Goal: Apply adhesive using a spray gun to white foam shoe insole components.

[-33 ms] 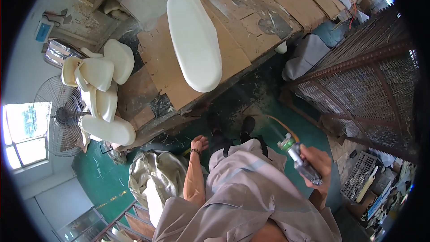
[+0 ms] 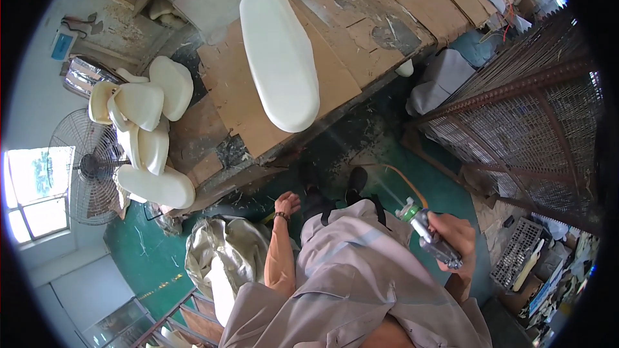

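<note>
In my right hand (image 2: 456, 237) is a metal spray gun (image 2: 425, 229) with a green ring near its nozzle. My fingers wrap round its grip, and a faint mist streams from the nozzle toward the upper left. My left hand (image 2: 287, 203) hangs beside my apron (image 2: 361, 251), its fingers loosely bent and holding nothing. Beyond both hands, a long white foam cushion (image 2: 280, 61) with rounded ends lies on a cardboard sheet (image 2: 338, 77) on the workbench (image 2: 393, 67). Neither hand touches the cushion.
Several cream foam pieces (image 2: 140, 104) are piled at the bench's left end, near a caged fan (image 2: 90, 166). A bulging pale sack (image 2: 225, 254) stands on the floor at left. To the right are a rusty mesh rack (image 2: 516, 122) and a grey plastic crate (image 2: 518, 252). An orange hose (image 2: 409, 183) curves along the floor.
The spray gun's nozzle end has shifted slightly left and down with my right hand. My left hand and the cushion look unmoved.
</note>
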### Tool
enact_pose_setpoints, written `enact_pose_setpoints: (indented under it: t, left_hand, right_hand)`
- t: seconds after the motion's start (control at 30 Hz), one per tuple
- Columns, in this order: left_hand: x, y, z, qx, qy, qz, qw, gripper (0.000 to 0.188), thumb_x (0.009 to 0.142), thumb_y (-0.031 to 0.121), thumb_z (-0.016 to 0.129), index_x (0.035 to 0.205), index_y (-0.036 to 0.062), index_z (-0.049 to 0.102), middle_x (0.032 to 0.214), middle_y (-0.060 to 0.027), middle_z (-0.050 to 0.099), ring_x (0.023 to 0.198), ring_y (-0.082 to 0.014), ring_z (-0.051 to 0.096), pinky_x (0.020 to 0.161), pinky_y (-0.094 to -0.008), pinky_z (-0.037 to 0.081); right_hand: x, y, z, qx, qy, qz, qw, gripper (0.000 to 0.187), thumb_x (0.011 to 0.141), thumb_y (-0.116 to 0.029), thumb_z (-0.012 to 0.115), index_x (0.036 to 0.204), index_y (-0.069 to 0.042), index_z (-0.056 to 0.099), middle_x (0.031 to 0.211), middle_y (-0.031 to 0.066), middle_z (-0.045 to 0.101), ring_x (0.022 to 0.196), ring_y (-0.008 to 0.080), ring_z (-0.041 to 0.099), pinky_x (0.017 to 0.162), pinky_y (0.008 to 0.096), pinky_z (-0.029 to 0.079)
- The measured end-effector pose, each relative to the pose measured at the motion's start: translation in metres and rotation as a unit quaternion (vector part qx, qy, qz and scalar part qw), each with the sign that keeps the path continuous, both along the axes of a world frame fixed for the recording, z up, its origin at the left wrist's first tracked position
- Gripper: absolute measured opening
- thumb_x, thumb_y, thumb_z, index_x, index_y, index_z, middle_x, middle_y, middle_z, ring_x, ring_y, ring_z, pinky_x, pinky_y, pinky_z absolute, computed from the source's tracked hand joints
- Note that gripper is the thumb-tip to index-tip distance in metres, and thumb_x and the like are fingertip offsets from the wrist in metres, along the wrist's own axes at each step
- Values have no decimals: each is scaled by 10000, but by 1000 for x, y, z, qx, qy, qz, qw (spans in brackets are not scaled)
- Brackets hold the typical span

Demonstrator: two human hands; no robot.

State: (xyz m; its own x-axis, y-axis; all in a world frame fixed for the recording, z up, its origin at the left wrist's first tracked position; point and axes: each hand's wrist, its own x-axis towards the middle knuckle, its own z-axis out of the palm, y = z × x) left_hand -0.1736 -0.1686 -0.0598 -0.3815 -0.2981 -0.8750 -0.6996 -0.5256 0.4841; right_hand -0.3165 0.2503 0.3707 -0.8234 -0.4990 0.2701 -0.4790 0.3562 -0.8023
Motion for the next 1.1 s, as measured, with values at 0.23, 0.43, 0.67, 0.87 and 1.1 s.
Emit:
enact_pose_setpoints:
  t: [0.23,0.43,0.67,0.87,1.1]
  left_hand:
    - [-75,19,49,10,127,45,991,423,990,97,601,1382,-25,501,1230,-198,665,1037,-296,695,877,-439,608]
    - [-137,24,82,37,231,126,964,496,983,29,539,1453,-50,405,1343,-220,594,1154,-320,641,981,-481,559]
    - [-187,17,89,54,273,225,934,636,896,-100,451,1513,-21,320,1465,-183,496,1326,-347,520,1083,-522,471]
    - [-221,31,91,112,349,199,909,517,897,-63,527,1406,24,495,1336,-111,609,1197,-259,607,1041,-433,481]
    - [-219,4,66,158,412,244,864,384,883,-15,633,1252,61,559,1100,-47,676,999,-198,659,887,-380,542]
  right_hand:
    - [3,11,-2,16,-34,34,999,507,723,-38,695,1216,66,640,728,115,606,595,246,615,548,324,471]
    - [4,16,-3,1,-44,24,999,557,697,10,699,1249,49,636,741,116,618,611,237,622,563,318,480]
    - [9,31,-3,15,-80,69,994,645,711,-189,712,1297,64,621,774,121,639,656,249,651,599,336,511]
    - [10,40,7,47,-44,-15,998,592,677,13,660,1267,63,637,766,128,637,645,237,647,591,304,503]
    - [9,10,10,41,-34,-101,993,488,766,-76,732,1217,91,648,872,183,666,717,255,656,661,324,503]
